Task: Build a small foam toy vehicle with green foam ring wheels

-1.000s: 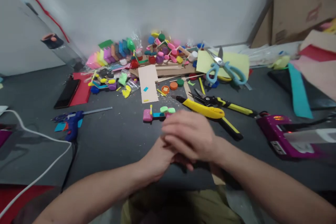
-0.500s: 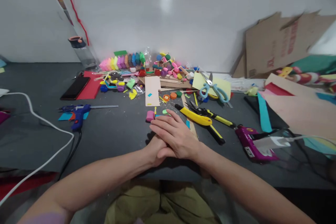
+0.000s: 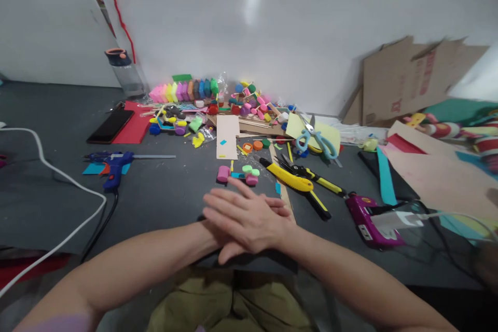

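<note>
My right hand [image 3: 245, 220] lies palm down across my left hand [image 3: 279, 205], with its fingers stretched out flat and its thumb apart. Most of the left hand is hidden beneath it; only its straight fingertips show, past the right hand on the right. Neither hand visibly holds anything. Just beyond them stands a small clay model with purple rollers [image 3: 223, 174], light green ovals [image 3: 251, 170] and a blue strip. To the right of the hands are a yellow utility knife [image 3: 291, 178] and black-and-yellow pliers [image 3: 324, 180].
A blue glue gun [image 3: 115, 168] lies at left beside a white cable [image 3: 70, 179]. Scissors [image 3: 317, 137], clay blocks [image 3: 182, 91] and a beige card [image 3: 227, 137] lie farther back. At right are a purple device [image 3: 369, 223] and leaning cardboard [image 3: 412, 80]. A bottle [image 3: 126, 75] stands back left.
The hands have drawn back toward my body, one still over the other, uncovering more of the clay model. The left fingertips now show at the right. My view has tilted slightly.
</note>
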{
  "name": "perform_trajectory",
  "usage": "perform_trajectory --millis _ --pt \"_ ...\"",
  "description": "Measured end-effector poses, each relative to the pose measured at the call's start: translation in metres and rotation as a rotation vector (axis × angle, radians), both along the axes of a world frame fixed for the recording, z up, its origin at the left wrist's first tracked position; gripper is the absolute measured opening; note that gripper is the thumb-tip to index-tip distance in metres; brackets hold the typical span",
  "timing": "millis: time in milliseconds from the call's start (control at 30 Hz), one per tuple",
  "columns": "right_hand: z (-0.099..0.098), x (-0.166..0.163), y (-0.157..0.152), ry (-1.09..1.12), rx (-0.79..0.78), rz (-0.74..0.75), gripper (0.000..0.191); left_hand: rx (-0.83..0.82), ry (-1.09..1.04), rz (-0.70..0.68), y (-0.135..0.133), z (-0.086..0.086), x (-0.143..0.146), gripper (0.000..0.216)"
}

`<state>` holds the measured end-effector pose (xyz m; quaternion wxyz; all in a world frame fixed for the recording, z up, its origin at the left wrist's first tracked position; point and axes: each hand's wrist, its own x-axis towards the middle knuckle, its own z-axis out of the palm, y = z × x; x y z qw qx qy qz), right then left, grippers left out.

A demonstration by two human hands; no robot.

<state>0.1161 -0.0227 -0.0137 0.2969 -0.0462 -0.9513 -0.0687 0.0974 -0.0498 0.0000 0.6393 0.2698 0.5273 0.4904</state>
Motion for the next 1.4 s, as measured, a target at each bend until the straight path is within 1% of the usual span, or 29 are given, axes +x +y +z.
perform_trajectory --millis 67,133,167,200,267,367,467,533,633,967,1167,1400 --pt "0.007 0.009 0.012 0.114 -0.095 -0.095 0.051 -0.051 -0.111 -0.076 0.008 -0.002 -0.014 0.029" --pt "0.013 0.02 0.022 0.207 -0.156 -0.188 0.033 -0.087 -0.208 -0.211 0.011 -0.008 -0.036 0.026" --pt "0.016 0.025 0.027 0.257 -0.181 -0.248 0.028 -0.105 -0.259 -0.292 0.011 -0.011 -0.048 0.028" --pt "0.017 0.031 0.032 0.306 -0.202 -0.312 0.027 -0.125 -0.308 -0.371 0.01 -0.015 -0.059 0.026" --pt "0.018 0.041 0.041 0.369 -0.238 -0.421 0.026 -0.15 -0.393 -0.445 0.008 -0.019 -0.075 0.023" --pt "0.017 0.052 0.052 0.35 -0.28 -0.473 0.023 -0.185 -0.478 -0.496 0.007 -0.019 -0.083 0.029" --pt "0.016 0.058 0.061 0.242 -0.297 -0.432 0.021 -0.178 -0.493 -0.476 0.008 -0.017 -0.081 0.028" --pt "0.014 0.061 0.065 0.176 -0.289 -0.393 0.019 -0.145 -0.482 -0.431 0.01 -0.015 -0.081 0.024" --pt "0.012 0.062 0.068 0.133 -0.264 -0.367 0.016 -0.095 -0.46 -0.371 0.012 -0.014 -0.083 0.024" --pt "0.01 0.057 0.066 0.109 -0.205 -0.372 0.012 -0.069 -0.421 -0.371 0.013 -0.014 -0.083 0.024" --pt "0.008 0.058 0.067 0.139 -0.219 -0.384 0.013 -0.061 -0.422 -0.377 0.013 -0.014 -0.083 0.027" --pt "0.001 0.053 0.069 0.149 -0.228 -0.405 0.015 -0.063 -0.419 -0.376 0.013 -0.014 -0.082 0.026"
